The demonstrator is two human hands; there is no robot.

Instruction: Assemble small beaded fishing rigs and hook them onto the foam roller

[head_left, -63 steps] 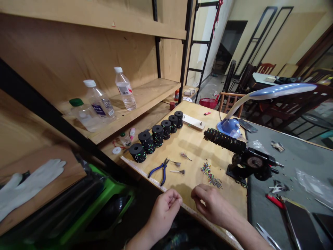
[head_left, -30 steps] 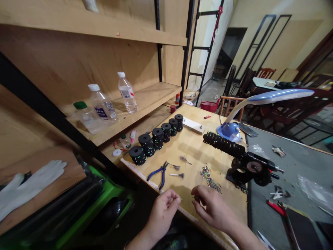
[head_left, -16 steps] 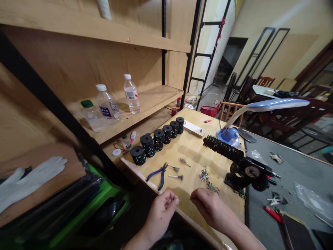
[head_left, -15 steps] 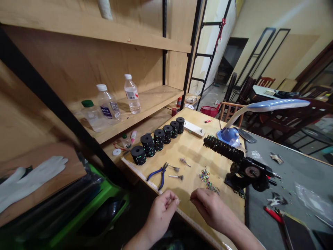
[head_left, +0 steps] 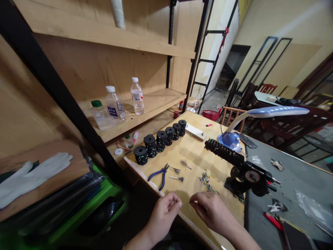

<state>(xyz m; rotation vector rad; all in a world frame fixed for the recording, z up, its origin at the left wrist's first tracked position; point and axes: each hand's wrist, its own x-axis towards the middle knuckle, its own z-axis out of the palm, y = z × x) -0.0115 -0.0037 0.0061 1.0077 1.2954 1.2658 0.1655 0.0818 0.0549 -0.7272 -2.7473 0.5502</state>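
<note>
My left hand (head_left: 166,213) is closed in a pinch over the table's front edge, with a tiny pale tip showing at the fingers; I cannot make out what it is. Facing it, a short way to the right, my right hand (head_left: 212,211) also pinches, with a small dark thin piece at its fingertips. Just beyond the right hand lies a pile of small multicoloured pieces (head_left: 205,180). Blue-handled pliers (head_left: 161,176) rest with their jaws apart beyond the left hand. Near them lie a small white-handled brush (head_left: 177,178) and two thin bundles of fine strands, one being a feathery bundle (head_left: 185,164).
Black spools (head_left: 141,155) stand in a row along the table's left edge. To the right is a black winding device (head_left: 251,177) with a dark wrapped rod, behind it a blue desk lamp (head_left: 229,140). Bottles, including a clear water bottle (head_left: 137,97), stand on the shelf.
The view has shifted, so the scene sits lower and further right. My right fingers, looser a second ago with a small dark piece among them, are now pinched together. The left hand keeps its pinch.
</note>
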